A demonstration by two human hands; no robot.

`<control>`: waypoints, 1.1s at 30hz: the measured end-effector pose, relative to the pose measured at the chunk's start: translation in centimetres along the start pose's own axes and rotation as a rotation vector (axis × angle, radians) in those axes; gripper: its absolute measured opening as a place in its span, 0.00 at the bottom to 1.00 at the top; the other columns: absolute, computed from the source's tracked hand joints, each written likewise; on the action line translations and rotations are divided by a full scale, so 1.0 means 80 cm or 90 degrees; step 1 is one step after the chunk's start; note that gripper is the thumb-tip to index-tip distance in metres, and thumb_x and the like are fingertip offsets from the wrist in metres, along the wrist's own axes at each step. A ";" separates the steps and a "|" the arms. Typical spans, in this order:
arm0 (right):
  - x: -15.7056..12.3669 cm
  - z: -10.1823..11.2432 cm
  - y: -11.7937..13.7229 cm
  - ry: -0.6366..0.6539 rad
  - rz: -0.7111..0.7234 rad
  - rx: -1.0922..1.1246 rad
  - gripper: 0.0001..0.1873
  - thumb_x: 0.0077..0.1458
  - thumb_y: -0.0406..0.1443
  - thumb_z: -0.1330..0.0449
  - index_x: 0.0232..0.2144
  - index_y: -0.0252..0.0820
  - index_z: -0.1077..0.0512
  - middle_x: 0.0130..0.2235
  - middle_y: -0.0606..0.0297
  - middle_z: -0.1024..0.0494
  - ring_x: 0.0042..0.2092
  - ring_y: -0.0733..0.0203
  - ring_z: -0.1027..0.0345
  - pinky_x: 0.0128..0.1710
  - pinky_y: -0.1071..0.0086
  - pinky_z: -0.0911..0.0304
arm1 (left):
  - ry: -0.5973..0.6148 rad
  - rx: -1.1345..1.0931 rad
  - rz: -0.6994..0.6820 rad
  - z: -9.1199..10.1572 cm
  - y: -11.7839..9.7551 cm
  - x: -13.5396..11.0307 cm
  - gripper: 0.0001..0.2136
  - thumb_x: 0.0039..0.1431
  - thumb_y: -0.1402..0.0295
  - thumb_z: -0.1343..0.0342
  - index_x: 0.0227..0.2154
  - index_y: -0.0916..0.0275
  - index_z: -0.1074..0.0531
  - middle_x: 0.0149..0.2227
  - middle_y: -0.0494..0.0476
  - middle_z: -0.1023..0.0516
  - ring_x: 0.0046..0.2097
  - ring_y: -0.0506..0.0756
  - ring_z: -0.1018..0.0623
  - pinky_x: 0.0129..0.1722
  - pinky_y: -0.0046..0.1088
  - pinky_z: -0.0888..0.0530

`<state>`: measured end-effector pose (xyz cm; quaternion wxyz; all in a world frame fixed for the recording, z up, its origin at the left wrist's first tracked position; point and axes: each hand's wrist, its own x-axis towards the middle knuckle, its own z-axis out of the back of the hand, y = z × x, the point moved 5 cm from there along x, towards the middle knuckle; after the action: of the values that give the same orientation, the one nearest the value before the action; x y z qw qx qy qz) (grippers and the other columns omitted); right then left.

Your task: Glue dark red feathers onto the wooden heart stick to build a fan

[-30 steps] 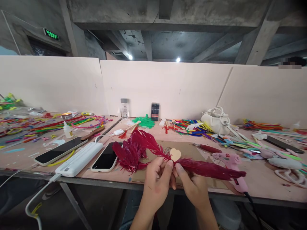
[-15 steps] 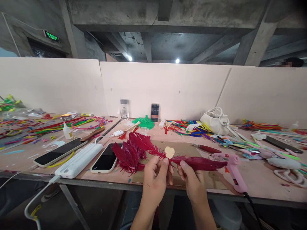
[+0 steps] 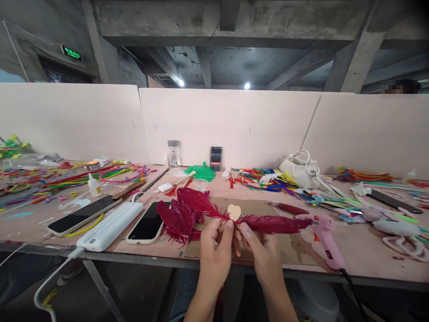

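Lit softly across tabletop (image 3: 358,250) and pale partition (image 3: 214,118); dim along the concrete ceiling (image 3: 157,20) and below the tabletop. Glaring at two small lamps (image 3: 247,85). Stretched toward the edges, blackened at upper right.

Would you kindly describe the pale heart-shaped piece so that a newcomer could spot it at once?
On the long pink tabletop, find the flat brown cardboard sheet. Over it, at the thumb tip of the left hand, sits the small, pale cream, heart-shaped piece, between two long dark-red feathers. Its smooth, plain face sets it apart from those wispy neighbours.
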<state>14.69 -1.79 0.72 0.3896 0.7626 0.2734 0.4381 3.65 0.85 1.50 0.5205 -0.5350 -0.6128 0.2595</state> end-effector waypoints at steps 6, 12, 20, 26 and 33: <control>-0.003 -0.010 0.003 0.017 -0.065 -0.010 0.24 0.58 0.49 0.35 0.18 0.42 0.32 0.18 0.70 0.32 0.22 0.65 0.38 0.24 0.71 0.40 | 0.010 0.007 -0.006 -0.002 -0.002 -0.002 0.19 0.63 0.54 0.38 0.24 0.62 0.30 0.15 0.45 0.34 0.17 0.46 0.33 0.18 0.19 0.38; -0.002 -0.005 0.002 -0.029 -0.040 -0.042 0.19 0.56 0.49 0.34 0.23 0.42 0.26 0.23 0.66 0.25 0.27 0.60 0.31 0.31 0.67 0.34 | 0.054 0.039 0.002 0.000 -0.004 0.003 0.19 0.65 0.55 0.41 0.24 0.62 0.31 0.15 0.46 0.33 0.17 0.46 0.34 0.17 0.19 0.39; 0.004 -0.005 0.007 -0.060 0.044 -0.095 0.10 0.54 0.43 0.33 0.32 0.43 0.26 0.30 0.68 0.23 0.32 0.59 0.28 0.36 0.68 0.32 | 0.129 0.029 0.057 0.001 0.000 0.006 0.17 0.65 0.57 0.43 0.23 0.61 0.32 0.16 0.46 0.34 0.18 0.46 0.37 0.16 0.20 0.41; 0.000 0.001 -0.001 -0.080 0.024 -0.131 0.13 0.55 0.46 0.34 0.31 0.43 0.23 0.31 0.64 0.19 0.36 0.54 0.24 0.43 0.64 0.31 | 0.133 0.020 0.057 0.000 0.001 0.005 0.18 0.66 0.54 0.44 0.25 0.62 0.31 0.16 0.46 0.33 0.17 0.46 0.37 0.17 0.20 0.40; -0.003 -0.006 0.006 -0.005 0.063 -0.108 0.13 0.58 0.46 0.35 0.30 0.44 0.22 0.31 0.64 0.19 0.35 0.55 0.25 0.42 0.64 0.30 | 0.072 0.088 0.015 0.003 -0.008 0.006 0.19 0.63 0.52 0.40 0.25 0.60 0.34 0.17 0.44 0.35 0.18 0.47 0.36 0.19 0.20 0.40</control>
<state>14.19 -2.07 1.18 0.4320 0.7410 0.1958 0.4754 3.27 1.15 2.13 0.5869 -0.5189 -0.5567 0.2763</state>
